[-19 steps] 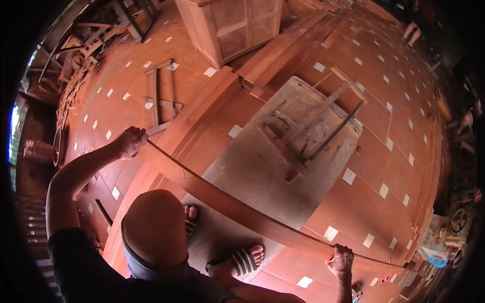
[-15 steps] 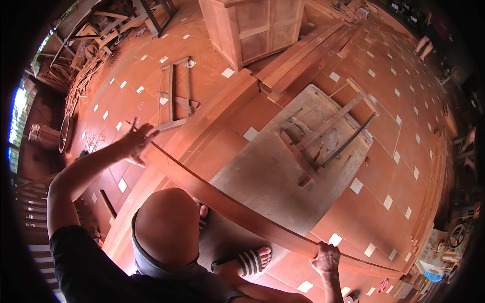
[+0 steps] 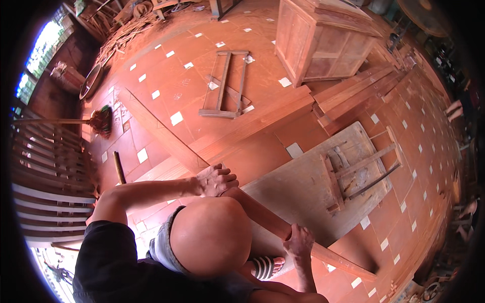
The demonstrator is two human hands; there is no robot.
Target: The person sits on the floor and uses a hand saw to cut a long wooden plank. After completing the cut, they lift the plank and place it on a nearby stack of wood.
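A long, narrow reddish wooden plank (image 3: pixel 262 214) slants across in front of me, from the upper left down to the lower right. My left hand (image 3: pixel 217 180) is closed over it near the middle, just beyond my bent knee. Farther down its length, my right hand (image 3: pixel 299 241) also grips the plank, fingers wrapped round its edge. Pencil-like marks show on the far left stretch of the board. Under its middle lies a worn grey wooden board (image 3: pixel 278 187), with a wooden frame saw (image 3: pixel 361 164) resting on its far end.
Thick timber beams (image 3: pixel 257 116) lie across the tiled floor behind the plank. Another wooden frame saw (image 3: pixel 221 93) is on the tiles. A wooden cabinet (image 3: pixel 323 48) stands at the back. On the left are a slatted bench (image 3: pixel 48 194) and a mop (image 3: pixel 101 121).
My left hand, open and off the plank's far end before, has moved inward and closed on its middle. The plank's left end has swung away from me. The view has turned left.
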